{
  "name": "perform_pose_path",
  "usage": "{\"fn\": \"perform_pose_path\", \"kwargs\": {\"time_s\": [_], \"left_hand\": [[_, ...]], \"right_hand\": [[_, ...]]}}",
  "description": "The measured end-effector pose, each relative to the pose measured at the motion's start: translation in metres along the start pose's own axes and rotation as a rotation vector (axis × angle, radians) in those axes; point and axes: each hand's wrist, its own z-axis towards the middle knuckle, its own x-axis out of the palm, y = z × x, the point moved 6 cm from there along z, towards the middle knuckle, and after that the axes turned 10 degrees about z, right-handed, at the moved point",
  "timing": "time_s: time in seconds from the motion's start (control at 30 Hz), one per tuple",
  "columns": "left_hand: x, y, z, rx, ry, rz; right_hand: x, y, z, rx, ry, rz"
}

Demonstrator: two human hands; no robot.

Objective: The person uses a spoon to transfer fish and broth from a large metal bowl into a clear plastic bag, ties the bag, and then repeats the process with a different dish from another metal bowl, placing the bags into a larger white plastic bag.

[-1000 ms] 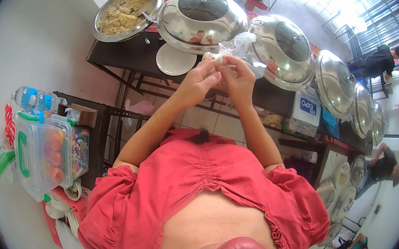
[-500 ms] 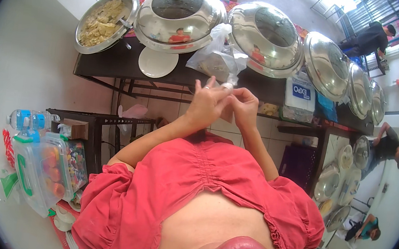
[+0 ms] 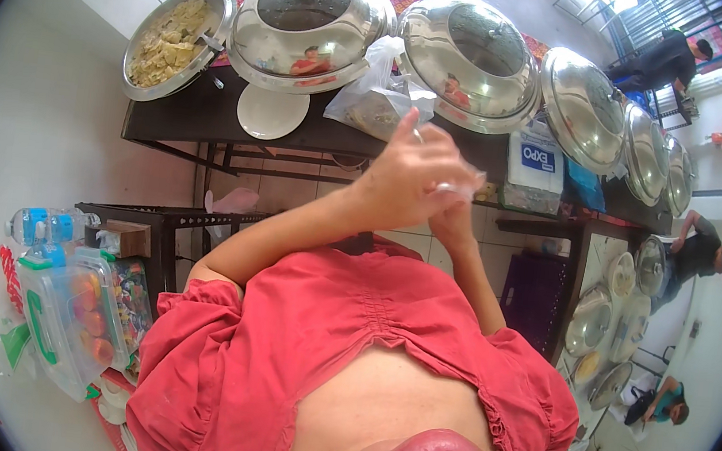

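My left hand (image 3: 409,178) is raised in front of the dark table, a ring on one finger, its fingers bent round a small crumpled piece of clear plastic (image 3: 466,182). My right hand (image 3: 452,223) is close under it, its fingers closed upward against the same plastic; the fingertips are partly hidden. Just beyond my left hand a whitish plastic bag (image 3: 365,108) with something inside rests on the table, apart from my fingers. To its left lies an empty white plate (image 3: 271,114).
A pan of pale food (image 3: 167,48) and several domed steel lids (image 3: 306,41) line the table (image 3: 186,116). Right of my hands is a white package (image 3: 535,165). At left are a clear bin (image 3: 61,316) and water bottles (image 3: 49,226). Several people (image 3: 705,251) are farther right.
My left hand has risen and turned, covering part of the right hand. Clear plastic now shows between them. The bag stays on the table, and the whole view has shifted slightly.
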Motion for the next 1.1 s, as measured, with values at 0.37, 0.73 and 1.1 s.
{"fn": "perform_pose_path", "kwargs": {"time_s": [0.37, 0.73, 1.1], "left_hand": [[-0.026, 0.196, -0.016, -0.756, -0.256, -0.059], [-0.037, 0.162, -0.046, -0.962, -0.375, -0.6], [-0.047, 0.166, -0.024, -0.871, -0.36, -0.577]], "right_hand": [[-0.018, 0.071, 0.152, -0.199, -0.258, 0.091], [0.068, -0.067, 0.157, 0.322, 0.144, 0.241], [0.066, -0.04, 0.161, 0.15, 0.18, -0.21]]}}
